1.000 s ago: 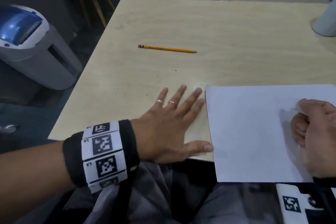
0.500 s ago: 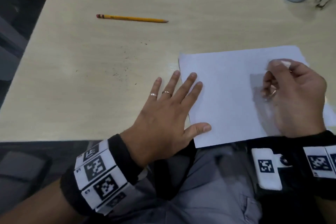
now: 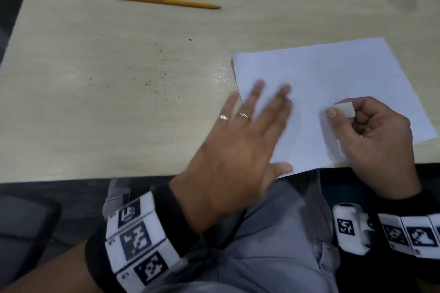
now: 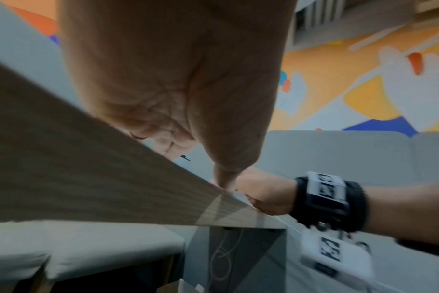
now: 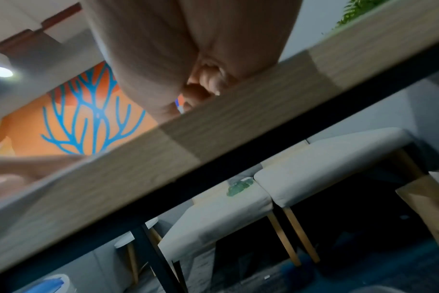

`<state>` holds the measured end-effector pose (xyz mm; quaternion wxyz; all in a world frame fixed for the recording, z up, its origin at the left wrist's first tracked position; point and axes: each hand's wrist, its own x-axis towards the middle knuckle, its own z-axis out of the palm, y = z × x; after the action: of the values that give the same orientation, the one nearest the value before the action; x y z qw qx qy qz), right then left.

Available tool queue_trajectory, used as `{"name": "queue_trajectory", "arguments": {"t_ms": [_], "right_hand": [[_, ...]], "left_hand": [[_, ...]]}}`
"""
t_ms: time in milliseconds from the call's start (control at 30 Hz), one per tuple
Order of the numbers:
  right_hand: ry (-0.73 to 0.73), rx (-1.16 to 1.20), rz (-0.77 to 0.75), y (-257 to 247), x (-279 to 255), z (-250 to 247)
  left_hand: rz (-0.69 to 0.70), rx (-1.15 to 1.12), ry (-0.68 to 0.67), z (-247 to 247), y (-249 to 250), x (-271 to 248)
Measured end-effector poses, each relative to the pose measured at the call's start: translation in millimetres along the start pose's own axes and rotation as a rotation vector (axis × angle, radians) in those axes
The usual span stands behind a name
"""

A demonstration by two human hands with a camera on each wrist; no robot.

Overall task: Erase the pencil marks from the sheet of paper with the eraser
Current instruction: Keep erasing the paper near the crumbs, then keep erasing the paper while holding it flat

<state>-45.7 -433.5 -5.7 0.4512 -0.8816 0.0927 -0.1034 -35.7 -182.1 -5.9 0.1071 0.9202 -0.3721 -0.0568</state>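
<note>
A: The sheet of paper (image 3: 333, 93) lies flat at the near right of the counter (image 3: 95, 126), its near edge just past the counter's rim; we keep it close so both hands reach it without stretching

B: And our left hand (image 3: 242, 135)?

A: Fingers straight and spread, holding nothing; the fingertips are over the sheet's left edge, the palm toward the bare counter; we judge it is there to pin the paper so rubbing does not drag or crease it; the blur keeps us from telling whether it presses yet

B: The eraser (image 3: 344, 108)?

A: A small white block pinched in our right hand (image 3: 373, 135), thumb on one side, curled fingers behind; it sits over the middle of the sheet, a short grip so we can bear down; whether it touches the paper we cannot tell

B: Any marks left?

A: None that we can make out; they may be too faint to see; the dark crumbs (image 3: 159, 74) scattered left of the sheet look like eraser dust; the pencil (image 3: 166, 1) lies well apart at the far side, out of the way
</note>
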Motion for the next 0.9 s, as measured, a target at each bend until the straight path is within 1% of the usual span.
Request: {"name": "queue_trajectory", "arguments": {"t_ms": [33, 67, 100, 133, 167, 233, 267, 300, 333, 367, 433, 467, 533, 567, 600, 667, 733, 800, 900], "right_hand": [[0.016, 0.020, 0.008, 2, 2, 0], [0.026, 0.030, 0.014, 3, 3, 0], [0.030, 0.036, 0.016, 4, 4, 0], [0.029, 0.044, 0.018, 4, 4, 0], [0.027, 0.055, 0.018, 3, 4, 0], [0.029, 0.071, 0.020, 2, 4, 0], [0.029, 0.076, 0.024, 2, 4, 0], [0.028, 0.082, 0.028, 2, 5, 0], [0.027, 0.087, 0.031, 2, 5, 0], [0.027, 0.088, 0.033, 3, 6, 0], [0.036, 0.097, 0.044, 2, 7, -1], [0.044, 0.113, 0.056, 2, 7, -1], [0.054, 0.149, 0.088, 1, 6, -2], [0.053, 0.163, 0.098, 1, 6, -2], [0.045, 0.175, 0.101, 1, 6, -3], [0.014, 0.203, 0.106, 1, 6, -6], [-0.016, 0.214, 0.108, -3, 7, -8], [-0.023, 0.169, 0.072, -8, 4, -11], [-0.023, 0.027, -0.055, -21, -11, -10]], "left_hand": [[0.096, 0.007, 0.002, 6, 8, -5], [0.155, 0.007, -0.008, 10, 15, -12], [0.155, 0.014, -0.022, 12, 18, -19], [0.090, 0.038, -0.047, 12, 17, -28], [-0.032, 0.073, -0.089, 8, 13, -36], [-0.338, 0.168, -0.185, -8, 2, -45], [-0.459, 0.219, -0.213, -16, -4, -46], [-0.529, 0.243, -0.219, -21, -7, -44], [-0.525, 0.232, -0.198, -24, -7, -42], [-0.448, 0.191, -0.177, -24, -6, -39], [-0.236, 0.084, -0.142, -14, 3, -36], [-0.197, 0.050, -0.137, -8, 7, -34], [-0.268, 0.024, -0.127, -4, 12, -26], [-0.302, 0.002, -0.099, -3, 13, -20], [-0.303, -0.025, -0.068, -2, 12, -13], [-0.244, -0.065, -0.017, 1, 9, -2], [-0.221, -0.111, -0.006, 6, 2, 3], [-0.237, -0.138, 0.001, 8, -1, 4], [-0.232, -0.192, 0.019, 7, -3, 8]]}}
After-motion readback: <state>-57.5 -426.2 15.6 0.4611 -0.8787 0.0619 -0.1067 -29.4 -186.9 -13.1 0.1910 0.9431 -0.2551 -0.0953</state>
